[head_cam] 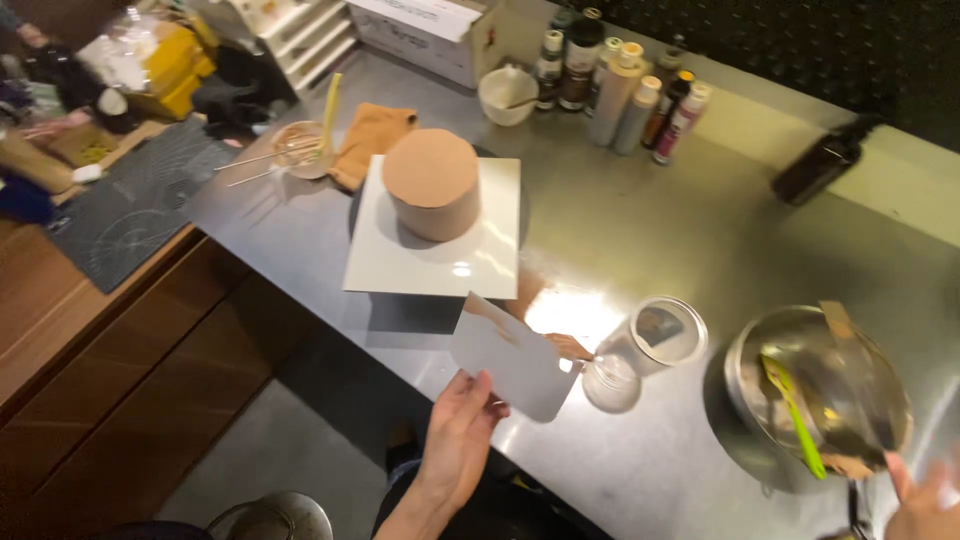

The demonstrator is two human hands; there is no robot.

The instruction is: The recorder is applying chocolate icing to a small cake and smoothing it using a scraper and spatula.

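On the bench (640, 230) the cake (432, 182) sat on a board (400, 262). Behind it stood bottles (620, 90); to its left, a cloth (368, 140) and a cup (300, 148). To the right, near the front edge, lay a jar (655, 335), with a bowl (800, 345) holding a spatula (795, 415) further right.

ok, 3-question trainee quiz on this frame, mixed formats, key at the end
1. True or false: the left hand holds a flat scraper.
2. What does the cake stand on? A) a white square board B) a round wire rack C) the bare counter
3. Fill in: the green spatula lies in the metal ____, near the right hand.

Key: 1 true; 2 A, the board; 3 bowl.
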